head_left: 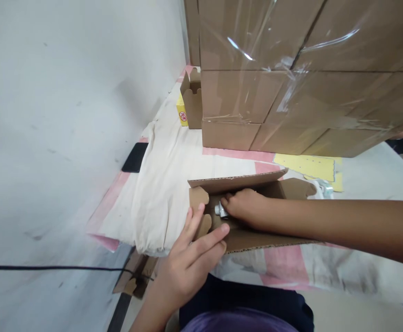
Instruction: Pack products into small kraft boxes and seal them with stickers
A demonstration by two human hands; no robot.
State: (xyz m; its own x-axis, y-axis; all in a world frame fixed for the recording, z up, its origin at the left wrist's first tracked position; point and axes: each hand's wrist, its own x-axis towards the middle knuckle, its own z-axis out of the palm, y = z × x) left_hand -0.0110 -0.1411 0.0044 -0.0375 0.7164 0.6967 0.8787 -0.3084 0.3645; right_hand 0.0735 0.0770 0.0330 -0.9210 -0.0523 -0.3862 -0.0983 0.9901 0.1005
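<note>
An opened cardboard box (237,186) lies on the cloth-covered table in front of me, its flaps standing up. My right hand (244,207) reaches down inside, its fingers closed round a small whitish tube with a pale cap (222,210). Most of the tube is hidden by those fingers. At the box's left end, my left hand (190,253) rests with fingers stretched and apart. Some of its fingertips touch the end flap (198,197), and others lie over the near wall.
A tall stack of brown cartons (242,97) in clear film stands behind the box. Left of it are a small open carton (192,108) and a yellow box (181,110). A black phone-like slab (135,157) lies near the wall. A black cable (66,269) crosses at lower left.
</note>
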